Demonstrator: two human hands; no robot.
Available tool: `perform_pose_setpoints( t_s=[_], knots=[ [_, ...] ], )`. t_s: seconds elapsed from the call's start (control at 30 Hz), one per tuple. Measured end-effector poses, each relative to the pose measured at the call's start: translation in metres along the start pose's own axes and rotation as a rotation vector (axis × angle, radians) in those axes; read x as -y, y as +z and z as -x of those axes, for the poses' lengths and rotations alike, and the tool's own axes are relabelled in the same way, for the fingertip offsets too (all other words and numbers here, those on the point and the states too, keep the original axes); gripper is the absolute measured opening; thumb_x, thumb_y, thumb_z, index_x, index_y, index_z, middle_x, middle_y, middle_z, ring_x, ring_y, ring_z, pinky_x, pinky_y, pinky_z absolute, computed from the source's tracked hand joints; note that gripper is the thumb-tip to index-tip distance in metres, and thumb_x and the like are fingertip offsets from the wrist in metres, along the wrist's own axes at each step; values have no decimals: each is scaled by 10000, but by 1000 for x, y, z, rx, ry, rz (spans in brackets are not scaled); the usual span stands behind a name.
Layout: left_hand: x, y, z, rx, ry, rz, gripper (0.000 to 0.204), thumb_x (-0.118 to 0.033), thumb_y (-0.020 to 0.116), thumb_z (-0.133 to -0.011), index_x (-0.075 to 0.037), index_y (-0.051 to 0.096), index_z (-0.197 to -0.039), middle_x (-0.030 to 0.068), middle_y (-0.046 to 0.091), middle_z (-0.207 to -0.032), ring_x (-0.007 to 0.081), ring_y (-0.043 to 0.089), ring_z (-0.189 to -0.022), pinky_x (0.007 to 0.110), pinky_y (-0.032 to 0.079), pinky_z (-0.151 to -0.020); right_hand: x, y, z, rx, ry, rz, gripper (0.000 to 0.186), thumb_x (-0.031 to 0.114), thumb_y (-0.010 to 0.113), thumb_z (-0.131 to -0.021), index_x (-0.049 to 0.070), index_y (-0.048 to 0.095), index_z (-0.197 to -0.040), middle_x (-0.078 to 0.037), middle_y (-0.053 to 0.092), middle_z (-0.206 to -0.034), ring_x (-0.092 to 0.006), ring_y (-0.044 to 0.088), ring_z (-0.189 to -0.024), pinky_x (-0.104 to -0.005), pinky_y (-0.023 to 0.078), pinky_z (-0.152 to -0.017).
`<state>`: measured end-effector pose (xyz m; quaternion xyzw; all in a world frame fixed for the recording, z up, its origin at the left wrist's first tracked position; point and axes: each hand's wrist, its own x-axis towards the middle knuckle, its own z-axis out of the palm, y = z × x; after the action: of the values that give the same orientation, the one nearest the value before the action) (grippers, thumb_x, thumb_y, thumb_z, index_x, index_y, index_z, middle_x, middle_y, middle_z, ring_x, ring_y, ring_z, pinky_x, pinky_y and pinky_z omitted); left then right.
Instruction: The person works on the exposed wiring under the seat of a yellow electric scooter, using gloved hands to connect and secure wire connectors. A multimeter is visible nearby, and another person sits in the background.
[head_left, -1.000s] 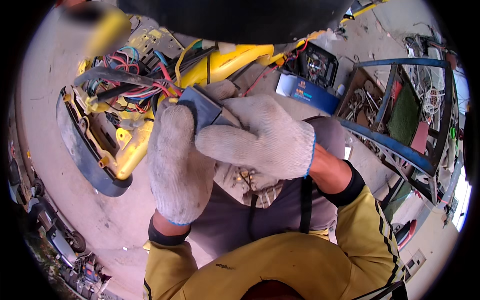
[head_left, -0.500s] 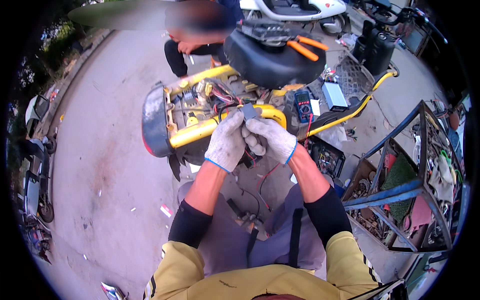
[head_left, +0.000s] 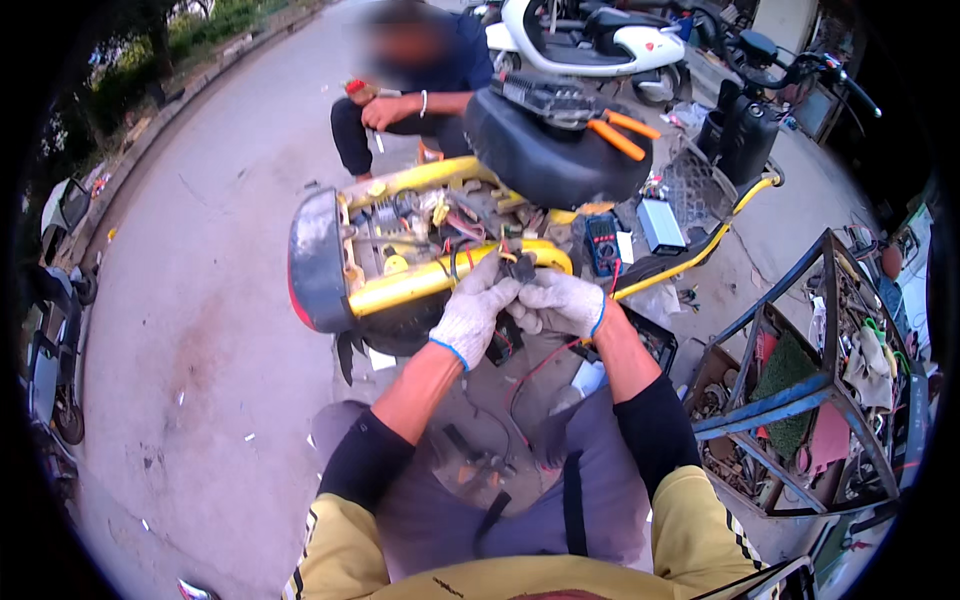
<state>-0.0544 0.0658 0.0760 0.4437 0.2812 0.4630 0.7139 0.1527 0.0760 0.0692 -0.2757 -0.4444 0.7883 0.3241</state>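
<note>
Both of my hands wear pale knitted gloves with blue cuffs and meet in front of the yellow frame tube point(head_left: 420, 285) of a partly stripped scooter. My left hand point(head_left: 474, 312) pinches a small dark block point(head_left: 519, 268) from one side, and my right hand point(head_left: 562, 302) closes on it from the other. Thin wires show close to the block; whether they join it cannot be made out. Just beyond, the open frame holds a tangle of wiring point(head_left: 450, 215). A red-and-black multimeter point(head_left: 603, 243) lies to the right of my hands, with a red lead point(head_left: 614, 278) hanging from it.
A black seat point(head_left: 555, 145) carries orange-handled pliers point(head_left: 618, 138) and a dark device. A silver box point(head_left: 660, 226) rests on the footboard. At right stands a metal rack point(head_left: 770, 400) full of parts. A person point(head_left: 430, 70) crouches beyond the scooter; a white scooter point(head_left: 600, 45) is parked behind.
The block in my fingers showed a flat grey face before and now looks darker, turned with wires beside it. The view has tilted up a little, showing more of the crouching person.
</note>
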Motion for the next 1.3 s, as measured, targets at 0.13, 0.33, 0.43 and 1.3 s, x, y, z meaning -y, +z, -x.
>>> perform_pose_setpoints(
  t_s=[0.13, 0.33, 0.43, 1.3],
  knots=[
    [-15, 10, 9, 32, -72, -87, 603, 15, 503, -1071, -7, 407, -1666, 138, 727, -1277, 209, 755, -825, 321, 618, -821, -3, -5, 7, 5, 34, 44, 451, 398, 834, -997, 36, 685, -1221, -42, 682, -997, -162, 656, -876, -313, 504, -745],
    [-18, 8, 9, 28, -73, -78, 597, 16, 499, -1078, -29, 410, -1666, 126, 728, -1235, 207, 759, -858, 324, 613, -838, 14, -5, 0, -15, 104, 263, 281, 215, 747, -1004, 3, 696, -1181, -57, 697, -947, -169, 679, -849, -326, 533, -748],
    [-20, 9, 8, 32, -73, -97, 583, -7, 504, -1093, -37, 414, -1668, 121, 728, -1216, 194, 753, -866, 321, 605, -837, 20, 3, 1, -82, 89, 351, 277, 219, 759, -961, -23, 733, -1094, -74, 719, -920, -177, 685, -805, -334, 539, -717],
    [-17, 8, 8, 80, -55, 163, 764, -120, 551, -958, 9, 339, -1681, 171, 546, -1596, 287, 618, -1363, 458, 551, -1102, 39, 39, 10, -293, 96, 723, 910, 275, 760, -995, 26, 300, -1740, -66, 695, -859, -154, 678, -740, -324, 569, -682]
  ],
)
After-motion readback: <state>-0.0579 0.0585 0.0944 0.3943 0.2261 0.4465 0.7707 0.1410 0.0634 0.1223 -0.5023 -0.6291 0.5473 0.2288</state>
